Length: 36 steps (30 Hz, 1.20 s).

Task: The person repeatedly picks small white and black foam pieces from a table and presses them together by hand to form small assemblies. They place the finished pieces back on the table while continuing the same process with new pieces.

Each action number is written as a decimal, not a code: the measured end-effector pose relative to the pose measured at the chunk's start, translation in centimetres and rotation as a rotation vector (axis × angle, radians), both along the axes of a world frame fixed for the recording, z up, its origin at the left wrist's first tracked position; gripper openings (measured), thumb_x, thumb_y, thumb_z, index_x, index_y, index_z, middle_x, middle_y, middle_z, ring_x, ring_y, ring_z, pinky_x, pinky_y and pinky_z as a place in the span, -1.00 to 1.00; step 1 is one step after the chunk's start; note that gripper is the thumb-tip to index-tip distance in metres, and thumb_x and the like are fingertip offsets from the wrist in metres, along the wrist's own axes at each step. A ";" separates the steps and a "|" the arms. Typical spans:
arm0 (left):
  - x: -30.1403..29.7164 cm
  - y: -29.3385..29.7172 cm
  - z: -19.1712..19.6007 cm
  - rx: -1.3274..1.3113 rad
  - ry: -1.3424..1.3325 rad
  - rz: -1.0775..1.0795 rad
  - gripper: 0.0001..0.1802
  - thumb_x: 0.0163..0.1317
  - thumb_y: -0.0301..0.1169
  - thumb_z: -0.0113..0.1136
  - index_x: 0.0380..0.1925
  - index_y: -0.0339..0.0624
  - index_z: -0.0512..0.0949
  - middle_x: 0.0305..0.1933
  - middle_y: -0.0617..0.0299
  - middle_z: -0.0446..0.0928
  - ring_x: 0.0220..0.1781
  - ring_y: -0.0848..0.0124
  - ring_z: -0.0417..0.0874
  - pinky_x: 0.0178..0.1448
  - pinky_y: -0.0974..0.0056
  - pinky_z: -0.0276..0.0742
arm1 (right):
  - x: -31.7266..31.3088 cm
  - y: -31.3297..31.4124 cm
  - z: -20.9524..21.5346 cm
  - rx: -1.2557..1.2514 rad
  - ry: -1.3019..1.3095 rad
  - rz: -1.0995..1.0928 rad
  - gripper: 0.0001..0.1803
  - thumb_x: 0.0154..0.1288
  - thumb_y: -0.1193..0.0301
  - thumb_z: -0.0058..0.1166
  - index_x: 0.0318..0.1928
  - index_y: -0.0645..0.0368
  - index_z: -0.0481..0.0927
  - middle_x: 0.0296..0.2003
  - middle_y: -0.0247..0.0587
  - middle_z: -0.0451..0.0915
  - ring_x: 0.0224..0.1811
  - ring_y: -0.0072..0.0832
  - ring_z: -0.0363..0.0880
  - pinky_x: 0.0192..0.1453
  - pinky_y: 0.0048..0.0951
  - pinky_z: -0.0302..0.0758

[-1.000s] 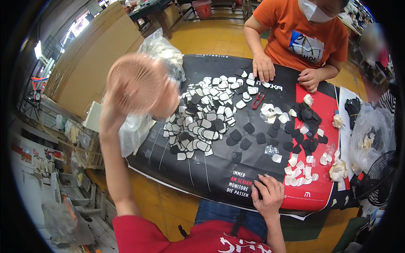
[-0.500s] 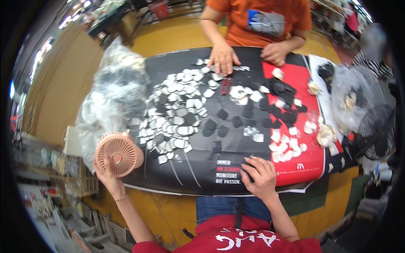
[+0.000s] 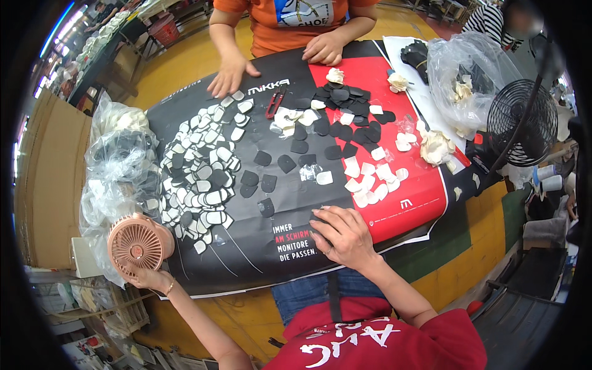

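Where the near left corner of a black-and-red sheet (image 3: 283,203) meets a bulging clear plastic bag (image 3: 120,154), a pink fan (image 3: 137,245) sits in the grasp of the person's left hand (image 3: 145,277). Its round grille faces up toward the viewer, with the body extending behind it to the right; whether its base bears on the table cannot be told. The fan lies at the left hand and well apart from the right hand (image 3: 345,237), so the left is clearly the nearer of the 2. Just beside the fan, on its right, begins a pile of flat black and white pieces (image 3: 200,179), each rounded at 1 end; the pile's long axis runs away from the person, toward the far edge.

The 2 hands are wide apart. The left is closed about the fan's lower rim, its fingers lapping the grille. The right is palm down over the near edge of the sheet, fingers loosely bent and parted; no object shows in it, though the space under the palm is hidden. Beyond its fingertips lie scattered black pieces (image 3: 287,163) and, on the red panel, a cluster of white pieces (image 3: 370,182).

Opposite, a co-worker's flat hand (image 3: 231,74) rests at the pile's far end, near red snips (image 3: 275,105); a black fan (image 3: 522,123) stands at right.
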<state>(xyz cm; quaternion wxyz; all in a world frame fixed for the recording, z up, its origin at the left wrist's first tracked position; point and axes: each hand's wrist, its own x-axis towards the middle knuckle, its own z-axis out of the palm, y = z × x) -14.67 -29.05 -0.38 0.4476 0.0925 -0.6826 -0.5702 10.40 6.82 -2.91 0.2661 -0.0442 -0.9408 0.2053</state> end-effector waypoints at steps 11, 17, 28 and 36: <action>10.3 9.9 -1.9 -0.409 -0.023 0.040 -0.37 0.54 -0.26 0.02 0.43 -0.41 0.15 0.50 -0.17 0.17 0.42 0.03 0.38 0.44 -0.06 0.36 | 0.2 1.1 1.5 -0.213 -0.023 0.146 -0.77 0.23 0.35 0.32 -0.10 0.09 0.72 0.13 -0.21 0.64 0.12 -0.30 0.61 0.13 -0.24 0.49; 17.2 18.7 -1.4 -1.042 -0.112 -1.200 -0.56 0.18 -0.23 0.42 0.07 -0.03 0.64 0.29 0.16 0.56 0.35 0.22 0.53 0.47 0.04 0.19 | -1.5 3.8 2.9 -0.170 -0.015 -0.069 -0.78 0.23 0.39 0.34 -0.12 0.12 0.72 0.03 -0.20 0.64 -0.05 -0.24 0.63 0.04 -0.21 0.49; 14.3 19.9 -1.5 -1.049 -0.174 -1.290 -0.45 0.21 -0.25 0.39 0.23 -0.06 0.56 0.43 0.07 0.43 0.36 0.23 0.50 0.44 0.06 0.20 | -5.5 6.5 3.1 -0.111 -0.223 -0.207 -0.72 0.19 0.35 0.38 -0.10 0.11 0.67 -0.09 -0.23 0.53 -0.01 -0.24 0.50 0.11 -0.18 0.39; 10.9 19.4 -1.0 -1.136 -0.085 -1.213 -0.64 0.18 -0.41 0.38 0.02 -0.05 0.66 0.22 0.20 0.58 0.31 0.21 0.53 0.40 0.01 0.26 | -4.9 6.0 3.3 -0.257 -0.334 -0.156 -0.69 0.15 0.30 0.42 -0.16 0.17 0.66 -0.10 -0.21 0.54 0.00 -0.23 0.50 0.14 -0.21 0.37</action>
